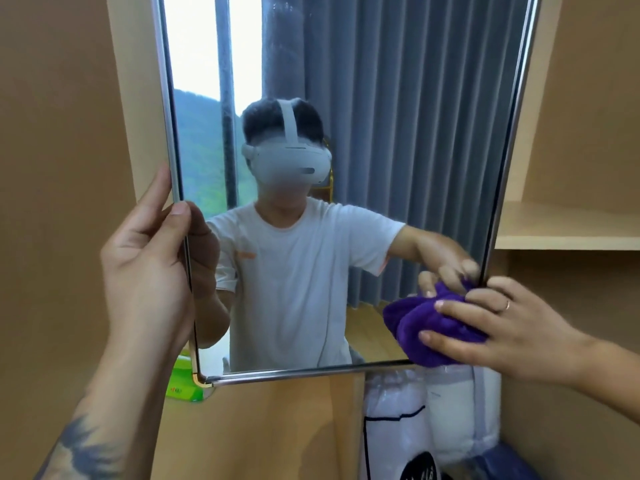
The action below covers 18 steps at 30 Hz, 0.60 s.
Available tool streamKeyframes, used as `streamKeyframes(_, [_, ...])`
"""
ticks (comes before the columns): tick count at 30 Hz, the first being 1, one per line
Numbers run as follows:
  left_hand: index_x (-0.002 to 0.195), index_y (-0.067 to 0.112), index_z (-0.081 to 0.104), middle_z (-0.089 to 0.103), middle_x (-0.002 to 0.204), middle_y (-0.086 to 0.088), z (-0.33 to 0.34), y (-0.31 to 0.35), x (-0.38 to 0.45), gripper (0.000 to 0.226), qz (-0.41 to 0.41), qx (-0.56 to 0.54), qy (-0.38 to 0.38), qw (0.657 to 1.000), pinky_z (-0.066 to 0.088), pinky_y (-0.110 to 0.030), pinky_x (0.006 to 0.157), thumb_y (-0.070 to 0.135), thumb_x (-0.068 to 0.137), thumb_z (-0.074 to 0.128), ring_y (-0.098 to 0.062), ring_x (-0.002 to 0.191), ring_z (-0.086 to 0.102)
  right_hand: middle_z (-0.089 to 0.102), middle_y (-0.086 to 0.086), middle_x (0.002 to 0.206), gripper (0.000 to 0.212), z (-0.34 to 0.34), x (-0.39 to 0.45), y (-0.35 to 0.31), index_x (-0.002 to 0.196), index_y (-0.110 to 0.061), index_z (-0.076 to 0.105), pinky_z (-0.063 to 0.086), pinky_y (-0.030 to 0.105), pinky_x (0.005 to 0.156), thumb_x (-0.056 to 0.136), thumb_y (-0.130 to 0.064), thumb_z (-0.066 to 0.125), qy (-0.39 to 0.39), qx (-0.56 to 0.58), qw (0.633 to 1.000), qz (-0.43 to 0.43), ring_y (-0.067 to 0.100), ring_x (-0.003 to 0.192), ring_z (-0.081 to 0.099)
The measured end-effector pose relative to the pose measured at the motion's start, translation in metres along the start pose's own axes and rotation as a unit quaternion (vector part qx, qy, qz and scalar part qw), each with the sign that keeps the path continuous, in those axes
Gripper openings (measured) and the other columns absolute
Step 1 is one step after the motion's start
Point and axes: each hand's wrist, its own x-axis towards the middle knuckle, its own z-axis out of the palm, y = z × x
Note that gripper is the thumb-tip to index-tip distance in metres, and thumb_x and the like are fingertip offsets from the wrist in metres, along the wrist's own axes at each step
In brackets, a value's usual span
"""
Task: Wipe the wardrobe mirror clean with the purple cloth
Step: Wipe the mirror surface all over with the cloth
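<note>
From the head view, my left hand (145, 271) grips the wardrobe mirror (381, 168) by its left edge. My right hand (512, 327) has its fingers (450, 344) spread, pressing the bunched purple cloth (433, 327) against the glass's lower right corner. Below my fingers stand white bags (426, 417); a shelf (568, 233) sits above them.

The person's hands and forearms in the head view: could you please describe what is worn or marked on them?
Both forearms are bare, with no sleeves showing. The left forearm bears a dark tattoo near the frame's bottom edge. The left hand wears nothing. The right hand has a thin ring on one of its fingers.
</note>
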Motion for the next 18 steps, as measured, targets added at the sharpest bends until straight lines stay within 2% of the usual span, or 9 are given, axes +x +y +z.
streamKeyframes(2, [0.154,0.021,0.050,0.069,0.095,0.017,-0.004,0.002,0.000,0.048,-0.002,-0.004,-0.030,1.000,0.052,-0.008,0.069,0.011,0.108,0.052,0.003,0.084,0.065,0.058,0.019,0.131,0.045,-0.007,0.018,0.028,0.148,-0.028,0.049,0.046,0.049,0.079,0.104,-0.028,0.055,0.046,0.005,0.996,0.076,0.037,0.098,0.058])
streamKeyframes(4, [0.157,0.015,0.039,0.060,0.099,0.014,-0.005,0.003,-0.001,0.053,0.009,0.018,-0.073,0.997,0.054,-0.011,0.070,0.017,0.107,0.055,-0.001,0.087,0.059,0.058,0.027,0.132,0.053,-0.013,0.037,0.052,0.152,-0.023,0.045,0.048,0.055,0.079,0.103,-0.038,0.058,0.092,0.025,0.970,0.225,0.046,0.101,0.061])
streamKeyframes(6, [0.158,0.013,0.041,0.065,0.095,0.019,-0.003,0.003,-0.002,0.052,0.010,0.022,-0.053,0.998,0.054,-0.009,0.072,0.012,0.108,0.053,0.002,0.087,0.063,0.054,0.028,0.133,0.059,-0.011,0.045,0.046,0.153,-0.020,0.043,0.048,0.058,0.081,0.101,-0.041,0.061,0.105,0.032,0.947,0.302,0.048,0.104,0.060])
streamKeyframes(8, [0.154,0.014,0.046,0.071,0.084,0.026,0.003,0.002,-0.002,0.047,0.008,0.016,-0.011,1.000,0.052,-0.006,0.072,0.002,0.109,0.047,0.008,0.083,0.068,0.055,0.030,0.131,0.062,-0.003,0.038,0.016,0.151,-0.019,0.046,0.050,0.058,0.079,0.096,-0.037,0.070,0.096,0.054,0.957,0.268,0.047,0.101,0.061])
streamKeyframes(10, [0.152,0.012,0.047,0.073,0.081,0.027,0.007,0.001,-0.003,0.045,0.010,0.024,0.004,1.000,0.051,-0.004,0.074,-0.001,0.109,0.044,0.011,0.084,0.069,0.053,0.023,0.133,0.064,0.006,0.018,-0.019,0.148,-0.023,0.048,0.050,0.053,0.077,0.090,-0.029,0.075,0.059,0.047,0.982,0.171,0.039,0.099,0.058])
streamKeyframes(12, [0.151,0.012,0.048,0.073,0.082,0.027,0.005,0.001,-0.003,0.045,0.011,0.023,0.009,1.000,0.051,-0.005,0.074,-0.002,0.108,0.045,0.011,0.084,0.069,0.050,0.016,0.137,0.065,0.009,0.002,-0.038,0.152,-0.025,0.045,0.046,0.048,0.080,0.092,-0.025,0.068,0.008,0.035,0.996,0.082,0.033,0.101,0.051])
streamKeyframes(14, [0.149,0.012,0.050,0.074,0.084,0.025,0.003,0.000,-0.002,0.044,0.014,0.016,0.007,1.000,0.051,-0.005,0.074,-0.001,0.107,0.047,0.010,0.086,0.070,0.051,0.013,0.137,0.059,0.007,0.000,-0.032,0.157,-0.028,0.038,0.044,0.047,0.082,0.101,-0.024,0.054,-0.005,0.038,0.999,0.039,0.031,0.102,0.052])
streamKeyframes(16, [0.150,0.012,0.050,0.075,0.086,0.025,0.002,-0.002,-0.002,0.045,0.019,0.019,0.009,1.000,0.051,-0.004,0.075,-0.001,0.107,0.047,0.010,0.088,0.070,0.052,0.014,0.136,0.054,0.003,0.012,-0.009,0.158,-0.029,0.037,0.043,0.048,0.081,0.106,-0.027,0.050,0.012,0.027,0.999,0.034,0.032,0.101,0.054])
streamKeyframes(18, [0.151,0.012,0.049,0.075,0.089,0.026,0.001,-0.004,0.001,0.045,0.025,0.025,0.007,0.999,0.051,-0.004,0.076,0.001,0.107,0.047,0.011,0.091,0.070,0.053,0.020,0.134,0.053,-0.006,0.030,0.023,0.155,-0.025,0.041,0.043,0.051,0.079,0.105,-0.033,0.056,0.065,0.015,0.988,0.142,0.038,0.100,0.056])
